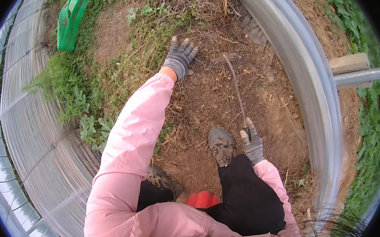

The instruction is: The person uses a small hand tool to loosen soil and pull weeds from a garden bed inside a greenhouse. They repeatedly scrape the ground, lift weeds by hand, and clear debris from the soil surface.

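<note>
My left hand [180, 58], in a grey knitted glove with pale fingertips, is spread palm down over the weeds and dry soil, holding nothing. Lower right, my right hand [253, 143], gloved the same way, grips the dark handle of a hand hoe [234, 79]. Its thin, slightly curved metal shank points away from me. The hoe's flat, soil-covered blade [224, 60] rests at the ground, to the right of my left hand and apart from it. Dry weeds [198, 5] lie heaped beyond both hands.
Clear plastic sheeting [37, 112] over hoops curves along the left. Another plastic-covered edge [297, 45] runs down the right, with a metal pipe [360, 76] beyond. A green strap or sheet [68, 34] lies upper left. Between my camouflage shoes [223, 146] a red object [202, 200] shows.
</note>
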{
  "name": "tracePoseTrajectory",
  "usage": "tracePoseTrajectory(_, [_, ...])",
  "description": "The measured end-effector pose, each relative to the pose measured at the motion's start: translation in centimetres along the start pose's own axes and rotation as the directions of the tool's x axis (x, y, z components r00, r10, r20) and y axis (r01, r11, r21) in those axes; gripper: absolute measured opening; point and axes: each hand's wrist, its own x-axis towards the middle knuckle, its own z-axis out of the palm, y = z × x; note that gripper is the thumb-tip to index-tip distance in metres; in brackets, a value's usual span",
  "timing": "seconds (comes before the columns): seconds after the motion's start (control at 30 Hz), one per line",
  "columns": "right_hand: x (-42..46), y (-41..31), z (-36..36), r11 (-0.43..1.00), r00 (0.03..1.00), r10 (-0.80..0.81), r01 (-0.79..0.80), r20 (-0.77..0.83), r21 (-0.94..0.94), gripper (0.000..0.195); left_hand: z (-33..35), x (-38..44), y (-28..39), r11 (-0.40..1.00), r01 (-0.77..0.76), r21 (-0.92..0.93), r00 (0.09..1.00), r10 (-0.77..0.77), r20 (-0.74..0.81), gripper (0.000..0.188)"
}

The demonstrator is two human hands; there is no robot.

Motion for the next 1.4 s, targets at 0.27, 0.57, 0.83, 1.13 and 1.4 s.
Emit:
tracePoseTrajectory(0.27, [1.0,-0.9,1.0,1.0,1.0,-0.022,0.022,0.008,-0.021,0.053,2.2,-0.6,-7.2,0.911,0.343,-0.228,0.923,-0.281,0.263,0.102])
tracePoseTrajectory(0.57, [9.2,-5.1,5.8,0.991,0.995,-0.051,0.061,0.084,-0.121,0.053,5.6,-1.9,-6.4,0.913,0.28,-0.298,0.959,-0.254,0.122,0.056])
tracePoseTrajectory(0.83, [14.5,-7.9,11.8,0.936,0.94,-0.34,0.335,-0.029,-0.11,0.056,4.5,-2.1,-4.8,0.834,0.331,-0.441,0.94,-0.254,0.225,0.033])
tracePoseTrajectory(1.13, [13.2,-6.5,11.6,0.89,0.967,-0.074,0.175,0.244,-0.421,0.056,5.1,-3.0,-4.7,0.81,0.343,-0.476,0.936,-0.254,0.244,0.034])
tracePoseTrajectory(1.4, [14.6,-7.2,10.9,0.896,0.959,-0.211,0.267,0.19,-0.355,0.053,5.2,-3.5,-4.1,0.828,0.299,-0.474,0.954,-0.244,0.175,0.033])
